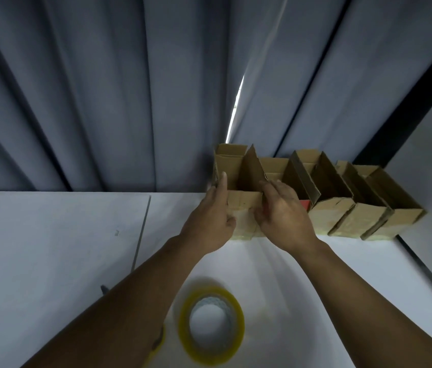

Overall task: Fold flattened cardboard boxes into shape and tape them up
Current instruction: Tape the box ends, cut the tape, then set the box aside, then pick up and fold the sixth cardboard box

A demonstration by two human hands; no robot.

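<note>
Both hands on the leftmost cardboard box (241, 201), which stands open-topped with flaps up at the far edge of the white table (50, 248), right of centre, against the grey curtain (103, 88). Left hand (215, 216): fingers (223, 181) straight, flat along the box's left wall, thumb on its near face. Right hand (284, 216): fingers loosely spread, only slightly bent, laid over the box's near right corner; not a closed grip (fingertips partly hidden by a flap). Glossy tape shows on the box's lower near face. Three more open boxes (342, 216) sit in a touching row to its right, a bit of red between the first two. Yellow tape roll (211, 325) lies flat near, between the forearms, well apart from the boxes.
</note>
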